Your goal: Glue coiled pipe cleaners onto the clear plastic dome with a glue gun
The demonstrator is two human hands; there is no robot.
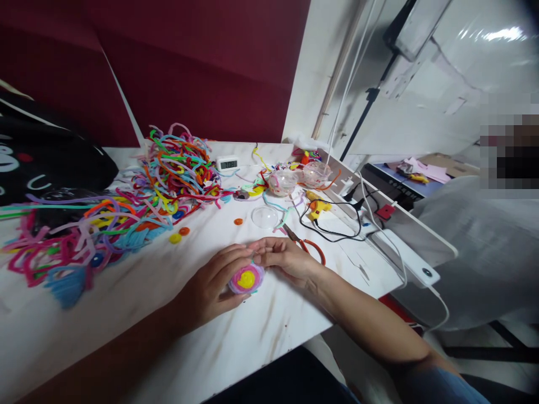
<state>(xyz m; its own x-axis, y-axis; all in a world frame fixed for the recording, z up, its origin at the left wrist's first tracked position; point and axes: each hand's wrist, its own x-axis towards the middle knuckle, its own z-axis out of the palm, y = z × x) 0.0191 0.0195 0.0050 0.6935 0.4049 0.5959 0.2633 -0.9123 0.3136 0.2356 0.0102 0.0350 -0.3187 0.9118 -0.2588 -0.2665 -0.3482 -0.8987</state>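
Wrapped in the fingers of my left hand (210,280) is a small round fuzzy piece of coiled pipe cleaner (246,279), with a yellow centre and pink and lilac rings. My right hand (284,258) meets it at the upper right edge, thumb and fingers pinched together at a thin greenish strand; the fingertips partly hide what they grip. Just beyond my right hand lie scissors (309,247) with orange handles. A clear plastic dome (265,217) rests on the table past my fingertips. Orange (238,221) and yellow coiled discs (175,239) lie to the left.
A big tangle of colourful pipe cleaners (181,168) spreads over the left and back. Behind are a small digital clock (227,164) and clear bowls (283,183). A yellow glue gun (319,209) with black cord and a white power strip (406,258) sit right. Someone is at the far right.
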